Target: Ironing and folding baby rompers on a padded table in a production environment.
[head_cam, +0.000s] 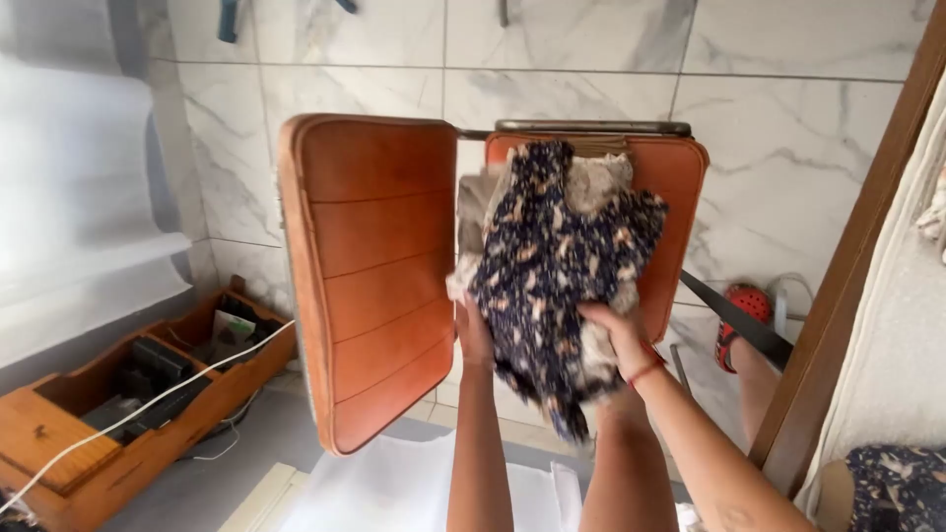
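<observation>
A dark blue floral garment point(557, 261) with pale lace trim hangs bunched in front of me. My left hand point(474, 333) grips its lower left edge. My right hand point(621, 340), with a red thread on the wrist, grips its lower right side. The garment is held up against an orange padded chair; the chair's seat point(370, 276) is to its left and the chair's backrest point(675, 177) shows behind it. The camera looks down steeply, so the view appears tilted.
A wooden box point(99, 433) with dark items and a white cable sits at lower left. White cloth point(414, 488) lies below my arms. A wooden door frame point(847, 286) runs along the right; a red slipper point(744, 305) lies on the marble floor.
</observation>
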